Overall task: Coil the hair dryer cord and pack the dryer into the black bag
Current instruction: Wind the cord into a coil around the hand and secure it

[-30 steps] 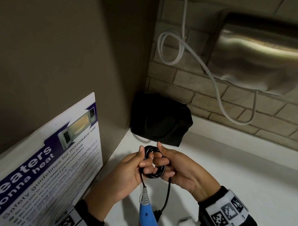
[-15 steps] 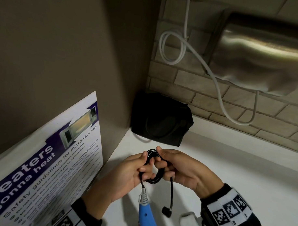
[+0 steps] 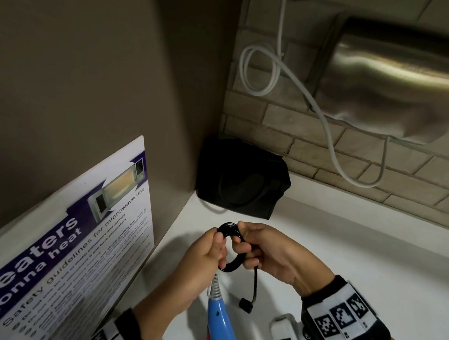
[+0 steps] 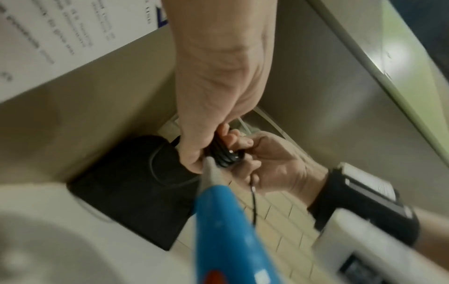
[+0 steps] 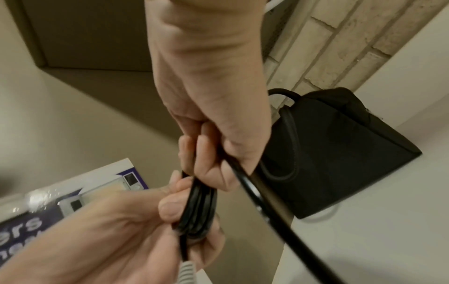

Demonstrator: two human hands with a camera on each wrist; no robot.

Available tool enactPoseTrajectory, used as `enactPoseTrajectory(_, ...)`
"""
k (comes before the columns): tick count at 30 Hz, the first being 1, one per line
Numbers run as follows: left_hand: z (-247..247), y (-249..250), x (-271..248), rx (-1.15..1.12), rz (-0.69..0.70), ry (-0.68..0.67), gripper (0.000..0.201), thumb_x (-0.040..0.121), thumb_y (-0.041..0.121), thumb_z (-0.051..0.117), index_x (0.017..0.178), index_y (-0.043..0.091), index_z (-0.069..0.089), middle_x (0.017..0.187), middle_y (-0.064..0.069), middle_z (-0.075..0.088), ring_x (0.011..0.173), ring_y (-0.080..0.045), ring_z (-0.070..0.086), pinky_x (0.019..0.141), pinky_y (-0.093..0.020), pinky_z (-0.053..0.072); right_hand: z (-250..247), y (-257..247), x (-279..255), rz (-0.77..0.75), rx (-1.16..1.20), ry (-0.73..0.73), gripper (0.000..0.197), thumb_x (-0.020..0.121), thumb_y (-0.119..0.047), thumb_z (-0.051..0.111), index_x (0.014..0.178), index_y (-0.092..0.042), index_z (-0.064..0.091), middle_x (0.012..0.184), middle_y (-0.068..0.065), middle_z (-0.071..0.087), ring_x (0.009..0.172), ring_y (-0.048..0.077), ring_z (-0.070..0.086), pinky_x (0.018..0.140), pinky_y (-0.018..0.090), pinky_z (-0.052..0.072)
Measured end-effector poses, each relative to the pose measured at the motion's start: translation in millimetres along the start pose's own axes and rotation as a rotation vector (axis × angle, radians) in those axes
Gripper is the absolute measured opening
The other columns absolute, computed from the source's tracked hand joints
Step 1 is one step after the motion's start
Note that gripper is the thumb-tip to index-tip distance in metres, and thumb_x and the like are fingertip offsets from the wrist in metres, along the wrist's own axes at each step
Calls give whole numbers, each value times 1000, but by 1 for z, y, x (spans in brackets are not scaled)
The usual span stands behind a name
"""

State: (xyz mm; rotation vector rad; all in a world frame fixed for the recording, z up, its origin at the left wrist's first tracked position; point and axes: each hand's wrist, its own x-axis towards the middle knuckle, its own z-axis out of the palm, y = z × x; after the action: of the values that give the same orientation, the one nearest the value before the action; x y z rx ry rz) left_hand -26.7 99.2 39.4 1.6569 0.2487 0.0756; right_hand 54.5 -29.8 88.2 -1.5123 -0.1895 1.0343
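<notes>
Both hands meet above the white worktop (image 3: 368,251), holding the black hair dryer cord (image 3: 232,249) wound into a small coil. The left hand (image 3: 202,265) has its fingers curled round the coil's left side, thumb pressed on top; the right hand (image 3: 274,253) has its fingers curled through and round the right side. In the head view the coil stands roughly upright, its ring facing the camera. A short free tail of cord hangs straight down from the right hand and ends in a small black plug (image 3: 246,305), dangling clear of the worktop.

The blue hair dryer (image 3: 219,322) hangs below the left hand, its long axis near vertical in the head view, its grey ribbed strain relief (image 3: 215,284) pointing up into the coil and the body running down out of frame.

The black bag (image 3: 241,180) sits in the corner of the worktop, against the brown side panel and the brick wall, beyond the hands and apart from them.

A poster (image 3: 70,253) leans on the left; readable on it are "gonna heat" and "Safety guidelines for microwave use", beside a picture of a microwave. On the brick wall a white cable (image 3: 257,66) loops beside a brushed metal housing (image 3: 399,82). Both wrists wear bands with square black and white markers (image 3: 340,319).
</notes>
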Motion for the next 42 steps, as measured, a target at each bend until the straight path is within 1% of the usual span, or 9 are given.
enactPoseTrajectory(4,-4,-6,4,-222,-99,88,36,103,24,26,79,8,47,58,4,39,55,-11,35,69,-24,38,-3,6,0,-152,-492,118,35,103,-23,36,91,-4,63,66,-9,52,53,3,38,56,13,36)
enactPoseTrajectory(7,-13,-2,5,-330,-113,107,37,103,20,26,71,11,41,52,10,32,52,-10,30,59,-19,36,-18,15,1,-218,-918,244,35,101,-19,38,79,-21,65,84,-6,48,70,4,46,66,9,39)
enactPoseTrajectory(12,-19,6,3,-465,-129,61,38,103,19,25,69,12,39,54,7,32,51,-8,26,57,-22,23,-56,55,22,-142,-1097,386,47,93,-2,42,58,-30,56,89,6,62,79,18,62,74,22,49)
enactPoseTrajectory(17,-16,10,1,-422,-191,8,36,103,21,26,71,13,40,58,5,33,54,-10,30,57,-22,27,-77,78,36,-48,-867,473,36,98,-10,42,70,-20,64,77,10,70,75,23,67,69,21,48)
enactPoseTrajectory(20,-12,12,3,-363,-256,29,35,103,22,28,73,15,44,71,1,40,64,-12,40,65,-28,36,-66,72,35,-149,-303,441,27,100,-8,43,87,0,65,82,10,67,82,24,68,74,19,56)
enactPoseTrajectory(25,-7,15,6,-324,-297,53,31,102,25,31,83,15,54,87,2,50,82,-11,48,74,-35,46,-27,49,30,-177,309,255,20,96,-5,48,95,2,66,84,9,71,82,16,71,71,19,57)
enactPoseTrajectory(32,-8,5,9,-242,-307,96,34,101,29,33,103,3,56,100,-9,48,81,-12,49,84,-42,53,-6,42,28,-96,446,209,22,96,-2,47,88,0,67,81,10,70,71,13,70,64,19,58)
enactPoseTrajectory(38,-5,4,10,-246,-361,72,34,100,34,37,114,7,53,118,-19,60,106,-28,63,88,-44,56,4,36,23,29,433,123,24,93,9,44,90,1,67,85,14,70,73,18,70,69,23,60)
enactPoseTrajectory(42,-5,3,11,-226,-368,119,30,100,32,38,115,9,50,110,-15,62,101,-27,65,88,-48,53,7,27,16,80,493,71,27,97,-16,43,98,-3,67,86,11,70,75,19,66,74,28,54)
